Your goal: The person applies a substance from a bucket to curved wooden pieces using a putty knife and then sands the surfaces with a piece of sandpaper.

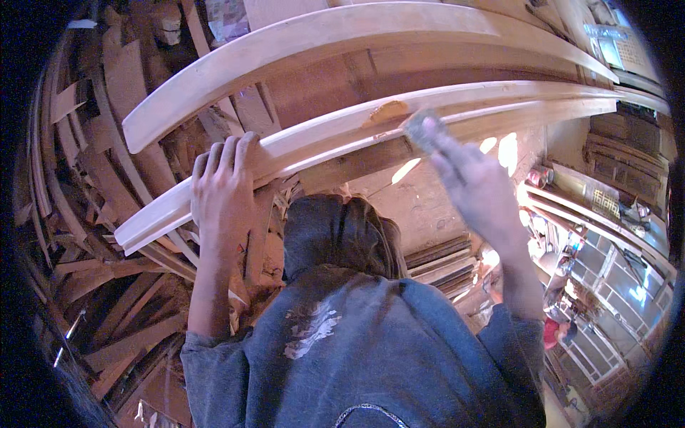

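A long pale wooden moulding (314, 137), grooved along its length, runs across in front of me, its left end lower. My left hand (220, 182) is closed over it toward that end, fingers hooked over the far edge. Close to the middle of the moulding, my right hand (474, 187) grips a small grey block (422, 130), perhaps a sanding block; motion blurs both. The block's end is at the moulding's near side, beside an orange-brown patch (387, 113) on the wood. Contact underneath the block is hidden.
Beyond lies a second pale wooden piece (300, 41), wide and smooth, on a brown board (314, 82). Loose timber offcuts (121, 285) crowd the left side. Stacked boards (446, 267) lie below my right forearm. At the lower right are a person in red (551, 337) and a white-framed window (603, 342).
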Demonstrator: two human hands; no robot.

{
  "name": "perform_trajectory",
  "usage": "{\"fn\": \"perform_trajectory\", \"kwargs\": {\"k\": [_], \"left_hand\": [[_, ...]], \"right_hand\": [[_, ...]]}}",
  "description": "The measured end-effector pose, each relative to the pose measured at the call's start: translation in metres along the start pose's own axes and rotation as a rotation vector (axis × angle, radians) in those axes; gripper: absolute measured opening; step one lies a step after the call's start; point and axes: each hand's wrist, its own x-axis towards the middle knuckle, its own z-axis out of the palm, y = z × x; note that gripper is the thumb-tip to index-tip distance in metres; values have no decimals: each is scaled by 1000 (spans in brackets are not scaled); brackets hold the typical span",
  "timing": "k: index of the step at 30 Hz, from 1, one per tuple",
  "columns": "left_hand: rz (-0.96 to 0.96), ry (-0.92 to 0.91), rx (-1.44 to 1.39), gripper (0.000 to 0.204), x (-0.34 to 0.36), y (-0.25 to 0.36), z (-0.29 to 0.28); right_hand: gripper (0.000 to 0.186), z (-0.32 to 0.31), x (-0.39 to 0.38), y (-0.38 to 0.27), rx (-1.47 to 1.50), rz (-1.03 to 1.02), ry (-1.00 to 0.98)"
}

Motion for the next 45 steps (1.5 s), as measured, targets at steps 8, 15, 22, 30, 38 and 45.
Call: {"fn": "perform_trajectory", "kwargs": {"k": [8, 15, 22, 30, 38, 45], "left_hand": [[65, 44, 47, 69, 0, -3, 3], [77, 45, 52, 70, -5, -7, 7], [134, -2, -43, 67, 2, -9, -4], [127, -35, -25, 73, 1, -26, -8], [117, -38, -1, 71, 3, -24, -13], [126, -19, -23, 70, 6, -23, -16]], "right_hand": [[26, -41, 69, -29, -278, -557, -229], [22, -85, 78, -1, -357, -358, -451], [32, -82, 60, 17, -184, -396, -212], [29, -88, 119, -44, -369, -494, -538], [29, -93, 144, -46, -319, -543, -683], [34, -142, 168, 1, -516, -283, -887]]}}
